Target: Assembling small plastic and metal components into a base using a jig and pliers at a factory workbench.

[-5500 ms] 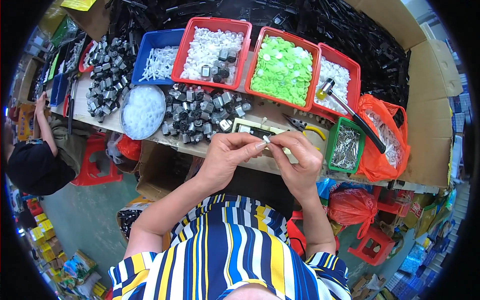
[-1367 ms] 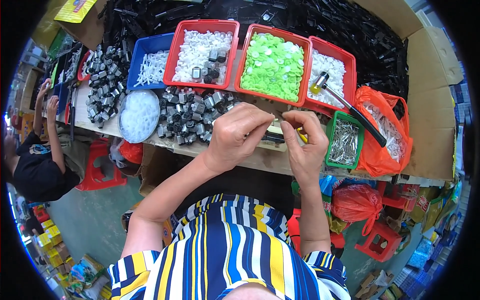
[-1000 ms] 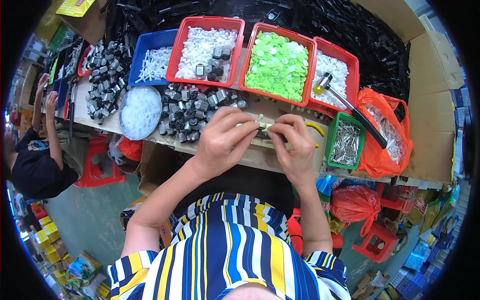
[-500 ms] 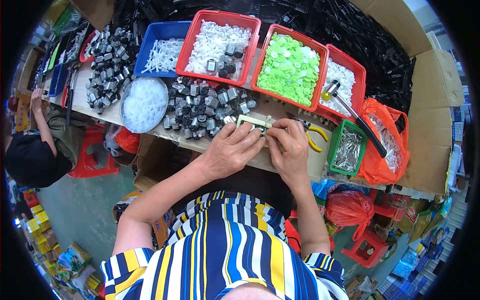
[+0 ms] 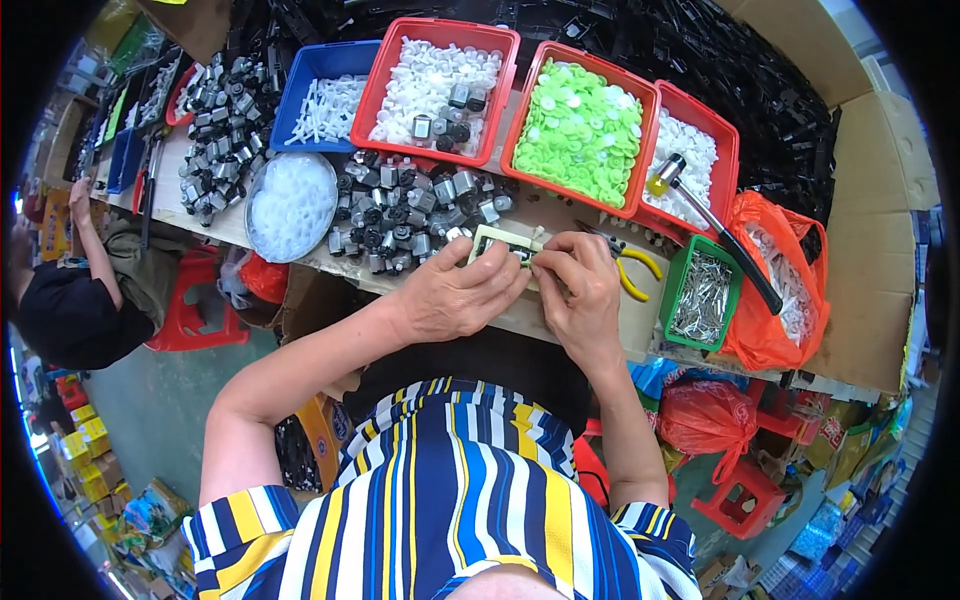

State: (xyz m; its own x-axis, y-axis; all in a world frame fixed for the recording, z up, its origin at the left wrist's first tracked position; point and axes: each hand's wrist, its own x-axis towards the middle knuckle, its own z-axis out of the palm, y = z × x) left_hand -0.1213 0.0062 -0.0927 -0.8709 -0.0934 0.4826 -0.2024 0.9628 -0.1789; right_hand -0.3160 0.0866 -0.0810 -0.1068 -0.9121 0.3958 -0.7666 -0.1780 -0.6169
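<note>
At the near edge of the bench, my left hand (image 5: 450,293) grips a small pale-yellow plastic frame (image 5: 508,238) with dark parts inside it. My left fingers lie across its near side and hide part of it. My right hand (image 5: 582,292) is closed in a pinch at the frame's right end; what the fingertips hold, if anything, is hidden. Beyond my left hand lies a heap of small grey and black motors (image 5: 405,210). Just right of my right hand are pliers (image 5: 637,274) with yellow handles.
Red bins hold white plastic parts (image 5: 440,75) and green discs (image 5: 580,135). A blue bin (image 5: 325,58), a round dish (image 5: 291,207), a green tray of metal pins (image 5: 704,294), a hammer (image 5: 730,245) and an orange bag (image 5: 800,300) stand around. Another person (image 5: 80,310) sits at left.
Both hands stay at the frame, with only slight shifts of the fingers. The frame shows a little more of its dark inside. The whole view has moved slightly.
</note>
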